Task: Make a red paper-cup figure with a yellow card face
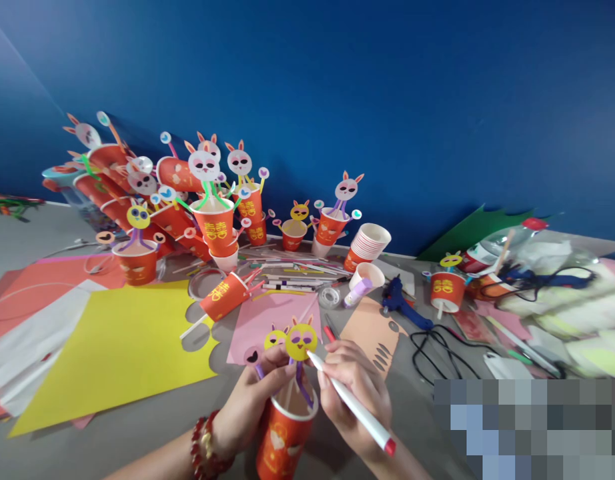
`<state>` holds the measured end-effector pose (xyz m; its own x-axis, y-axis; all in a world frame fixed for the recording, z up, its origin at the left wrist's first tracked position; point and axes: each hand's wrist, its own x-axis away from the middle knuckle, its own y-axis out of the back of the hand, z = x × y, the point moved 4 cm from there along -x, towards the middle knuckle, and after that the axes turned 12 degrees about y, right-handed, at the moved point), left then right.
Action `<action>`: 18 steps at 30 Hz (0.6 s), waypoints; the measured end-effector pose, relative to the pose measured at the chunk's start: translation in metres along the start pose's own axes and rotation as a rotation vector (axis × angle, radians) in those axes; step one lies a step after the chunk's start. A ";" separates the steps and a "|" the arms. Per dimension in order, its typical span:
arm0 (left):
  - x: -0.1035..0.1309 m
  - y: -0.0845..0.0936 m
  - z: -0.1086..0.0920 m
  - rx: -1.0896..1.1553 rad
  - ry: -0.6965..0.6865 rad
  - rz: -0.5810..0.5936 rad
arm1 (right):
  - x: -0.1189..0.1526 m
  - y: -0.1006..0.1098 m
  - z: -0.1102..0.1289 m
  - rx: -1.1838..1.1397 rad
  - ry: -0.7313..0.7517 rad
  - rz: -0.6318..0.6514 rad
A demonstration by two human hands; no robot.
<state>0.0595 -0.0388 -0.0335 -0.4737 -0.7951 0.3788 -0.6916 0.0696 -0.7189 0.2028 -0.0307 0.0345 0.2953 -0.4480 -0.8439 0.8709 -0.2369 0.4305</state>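
Note:
In the head view, my left hand, with red bead bracelets at the wrist, is closed on the purple stem of a yellow paper bunny face. That stem stands in a red paper cup with a white rim, just right of my left hand. My right hand holds a white marker with a red end, its tip touching or very near the lower right of the face. A second yellow face shows partly behind my left fingers. A pink disc with a dark heart sits by my left thumb.
Finished bunny cups crowd the back left. Yellow paper lies left, pink paper and peach paper ahead. Stacked cups, a tape roll and pens are behind. A blue glue gun with black cable lies right.

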 end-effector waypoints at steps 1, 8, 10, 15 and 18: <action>0.000 0.000 0.000 0.001 0.001 0.003 | -0.001 0.000 0.000 -0.005 -0.004 -0.002; 0.001 0.000 0.001 0.003 0.003 0.022 | -0.002 0.000 0.001 0.015 -0.010 -0.017; 0.001 0.001 0.002 -0.001 0.000 0.024 | -0.001 0.001 0.000 0.010 -0.009 -0.016; 0.000 0.001 0.001 -0.002 -0.002 0.031 | -0.001 0.001 0.001 -0.002 -0.001 -0.005; -0.001 0.001 0.000 0.007 0.005 0.036 | -0.002 0.003 0.002 0.035 0.014 -0.016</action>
<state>0.0595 -0.0382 -0.0343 -0.5011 -0.7889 0.3557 -0.6704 0.0940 -0.7360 0.2041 -0.0320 0.0377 0.2868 -0.4319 -0.8551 0.8614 -0.2743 0.4274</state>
